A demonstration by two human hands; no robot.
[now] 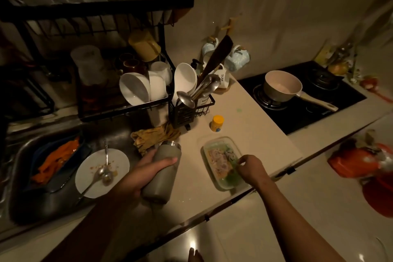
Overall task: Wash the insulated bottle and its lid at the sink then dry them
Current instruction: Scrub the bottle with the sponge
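Observation:
A grey insulated bottle [162,173] with a bare steel threaded neck stands tilted at the counter's left edge, beside the sink [25,198]. My left hand [146,168] is wrapped around its body. No lid is on the bottle, and I cannot make out a lid anywhere. My right hand [249,167] rests with pinched fingers on the right rim of a clear food container [221,162] holding leftovers.
In the sink lie a white plate [93,178] with spoons and a dark tray with orange scraps [57,158]. A yellow cloth [153,137], a utensil caddy [189,108], a dish rack [119,91], a yellow-capped jar [217,123] and a stove with a saucepan [282,87] surround the counter.

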